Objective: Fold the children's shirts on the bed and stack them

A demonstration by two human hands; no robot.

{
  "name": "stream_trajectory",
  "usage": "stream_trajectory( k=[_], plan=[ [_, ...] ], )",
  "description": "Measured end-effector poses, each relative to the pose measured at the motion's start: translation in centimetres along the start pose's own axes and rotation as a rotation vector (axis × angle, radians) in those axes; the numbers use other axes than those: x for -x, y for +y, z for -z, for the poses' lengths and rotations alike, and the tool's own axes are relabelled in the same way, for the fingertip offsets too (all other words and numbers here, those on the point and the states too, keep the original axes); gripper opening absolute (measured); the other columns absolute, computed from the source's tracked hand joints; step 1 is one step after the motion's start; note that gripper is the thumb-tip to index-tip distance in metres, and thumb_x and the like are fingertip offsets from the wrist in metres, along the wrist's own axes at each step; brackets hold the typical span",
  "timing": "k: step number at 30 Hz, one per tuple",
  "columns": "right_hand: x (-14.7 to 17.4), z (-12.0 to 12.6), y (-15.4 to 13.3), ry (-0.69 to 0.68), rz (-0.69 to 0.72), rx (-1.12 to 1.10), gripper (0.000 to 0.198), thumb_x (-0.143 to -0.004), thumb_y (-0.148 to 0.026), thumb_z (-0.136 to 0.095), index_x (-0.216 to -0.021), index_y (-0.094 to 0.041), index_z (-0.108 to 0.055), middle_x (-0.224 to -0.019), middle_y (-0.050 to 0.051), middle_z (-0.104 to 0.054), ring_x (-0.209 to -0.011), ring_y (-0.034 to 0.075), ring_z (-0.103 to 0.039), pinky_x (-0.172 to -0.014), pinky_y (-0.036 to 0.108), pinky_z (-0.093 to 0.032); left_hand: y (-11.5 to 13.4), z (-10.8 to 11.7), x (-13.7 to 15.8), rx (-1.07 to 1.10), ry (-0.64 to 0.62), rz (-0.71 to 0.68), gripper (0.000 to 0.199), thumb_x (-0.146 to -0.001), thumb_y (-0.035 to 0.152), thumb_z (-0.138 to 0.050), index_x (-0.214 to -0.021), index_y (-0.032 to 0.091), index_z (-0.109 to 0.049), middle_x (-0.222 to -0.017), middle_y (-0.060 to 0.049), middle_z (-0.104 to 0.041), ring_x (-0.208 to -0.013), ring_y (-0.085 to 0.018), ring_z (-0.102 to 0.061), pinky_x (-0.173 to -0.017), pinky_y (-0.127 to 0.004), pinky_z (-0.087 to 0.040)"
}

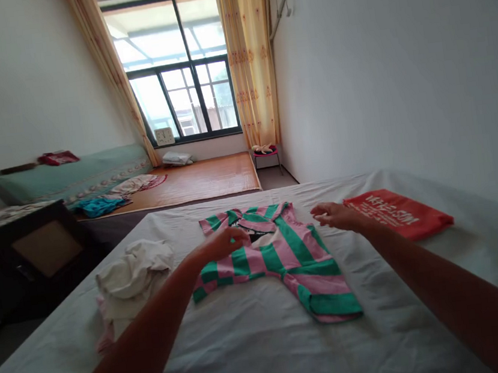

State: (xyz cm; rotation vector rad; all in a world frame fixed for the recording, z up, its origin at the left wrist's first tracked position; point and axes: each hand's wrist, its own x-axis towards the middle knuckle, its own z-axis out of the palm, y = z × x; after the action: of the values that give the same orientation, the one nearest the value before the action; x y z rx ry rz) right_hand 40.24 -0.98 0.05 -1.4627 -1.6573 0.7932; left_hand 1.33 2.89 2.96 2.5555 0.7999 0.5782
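Note:
A pink and green striped garment (273,257), which looks like a short-sleeved top, lies spread on a bed with a white sheet (259,342). A dark and white patterned patch shows in the opening near its middle. My left hand (225,242) is over the garment's left half, fingers bent and somewhat apart, with nothing visible in them. Whether it touches the cloth I cannot tell. Just beyond the garment's right side is my right hand (337,216), its fingers stretched toward the cloth and holding nothing.
A crumpled off-white cloth (135,273) lies to the left, over something pink. On the right is a red fabric bag (400,213) with white lettering. Farther back stand a dark cabinet (35,261) and a second bed (207,179) with a blue cloth (99,206).

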Motion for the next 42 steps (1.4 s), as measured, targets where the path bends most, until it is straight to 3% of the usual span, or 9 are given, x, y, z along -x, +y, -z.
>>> stream_trajectory(
  k=[4, 9, 19, 24, 28, 34, 37, 40, 42],
  plan=[
    [0.1, -3.2, 2.8, 0.097, -0.016, 0.316, 0.032, -0.074, -0.036, -0.066, -0.100, -0.018, -0.063, -0.083, 0.007, -0.071, -0.069, 0.018, -0.066, -0.064, 0.026, -0.047, -0.1, -1.1, 4.3, -0.053, -0.291, 0.098, 0.033, -0.064, 0.031, -0.075, -0.097, 0.023, -0.071, -0.095, -0.004, -0.067, -0.086, -0.020, -0.061, -0.075, -0.025, -0.047],
    [0.1, -6.0, 3.3, 0.172, 0.059, 0.487, 0.046, -0.077, -0.026, -0.062, -0.122, -0.020, -0.054, -0.098, 0.006, -0.070, -0.085, 0.019, -0.065, -0.076, 0.027, -0.046, 0.1, -0.4, 6.2, -0.188, -0.390, 0.180, 0.035, -0.064, 0.025, -0.071, -0.098, 0.019, -0.064, -0.098, -0.004, -0.059, -0.089, -0.019, -0.054, -0.078, -0.025, -0.043],
    [1.6, -2.2, 5.4, 0.208, 0.089, 0.440, 0.025, -0.074, -0.021, -0.058, -0.098, -0.019, -0.064, -0.096, 0.005, -0.068, -0.070, 0.015, -0.062, -0.072, 0.028, -0.048, 1.1, -0.2, 6.8, -0.414, -0.486, 0.208, 0.024, -0.060, 0.011, -0.051, -0.081, 0.019, -0.058, -0.085, -0.002, -0.062, -0.076, -0.017, -0.056, -0.068, -0.024, -0.042],
    [2.4, -3.9, 3.0, 0.250, 0.284, 0.510, 0.024, -0.083, -0.024, -0.051, -0.104, -0.018, -0.061, -0.102, 0.007, -0.064, -0.070, 0.015, -0.062, -0.076, 0.030, -0.048, 1.0, -0.2, 6.9, -0.403, -0.491, 0.213, 0.026, -0.057, 0.013, -0.055, -0.082, 0.019, -0.060, -0.084, -0.001, -0.063, -0.074, -0.017, -0.056, -0.064, -0.023, -0.042],
    [2.1, -7.0, -1.1, 0.095, 0.368, 0.614, 0.028, -0.085, -0.021, -0.049, -0.110, -0.022, -0.061, -0.110, 0.006, -0.063, -0.081, 0.017, -0.063, -0.075, 0.028, -0.047, 1.0, -0.8, 6.9, -0.453, -0.454, 0.209, 0.022, -0.059, 0.016, -0.055, -0.080, 0.020, -0.060, -0.082, -0.001, -0.064, -0.073, -0.017, -0.057, -0.063, -0.023, -0.042],
    [-3.4, -10.9, -3.4, -0.196, 0.409, 0.904, 0.048, -0.076, -0.012, -0.053, -0.123, -0.025, -0.056, -0.132, 0.008, -0.053, -0.101, 0.022, -0.061, -0.076, 0.028, -0.047, 0.9, -1.5, 7.0, -0.482, -0.392, 0.199, 0.021, -0.059, 0.018, -0.056, -0.080, 0.022, -0.058, -0.084, 0.000, -0.064, -0.077, -0.019, -0.059, -0.062, -0.024, -0.041],
    [-7.6, -11.4, -3.2, -0.308, 0.363, 0.739, 0.044, -0.073, -0.013, -0.056, -0.116, -0.025, -0.062, -0.112, 0.006, -0.066, -0.092, 0.020, -0.064, -0.075, 0.026, -0.047, 0.5, -1.5, 7.2, -0.463, -0.376, 0.177, 0.020, -0.059, 0.018, -0.056, -0.079, 0.023, -0.058, -0.084, 0.000, -0.064, -0.079, -0.019, -0.059, -0.063, -0.024, -0.041],
    [-11.9, -10.7, -3.5, -0.179, 0.149, 0.341, 0.035, -0.072, -0.017, -0.059, -0.106, -0.021, -0.065, -0.074, 0.001, -0.070, -0.069, 0.018, -0.065, -0.064, 0.025, -0.049, 0.3, -1.6, 7.4, -0.456, -0.374, 0.183, 0.020, -0.059, 0.018, -0.056, -0.079, 0.023, -0.058, -0.085, -0.001, -0.064, -0.078, -0.019, -0.059, -0.061, -0.024, -0.041],
    [-14.4, -9.5, -4.2, -0.052, 0.049, 0.183, 0.032, -0.077, -0.022, -0.056, -0.108, -0.019, -0.062, -0.070, 0.001, -0.068, -0.060, 0.016, -0.062, -0.059, 0.025, -0.051, 0.2, -1.6, 7.5, -0.455, -0.378, 0.196, 0.020, -0.059, 0.018, -0.056, -0.079, 0.023, -0.058, -0.086, -0.001, -0.065, -0.079, -0.019, -0.059, -0.061, -0.024, -0.041]
  ],
)
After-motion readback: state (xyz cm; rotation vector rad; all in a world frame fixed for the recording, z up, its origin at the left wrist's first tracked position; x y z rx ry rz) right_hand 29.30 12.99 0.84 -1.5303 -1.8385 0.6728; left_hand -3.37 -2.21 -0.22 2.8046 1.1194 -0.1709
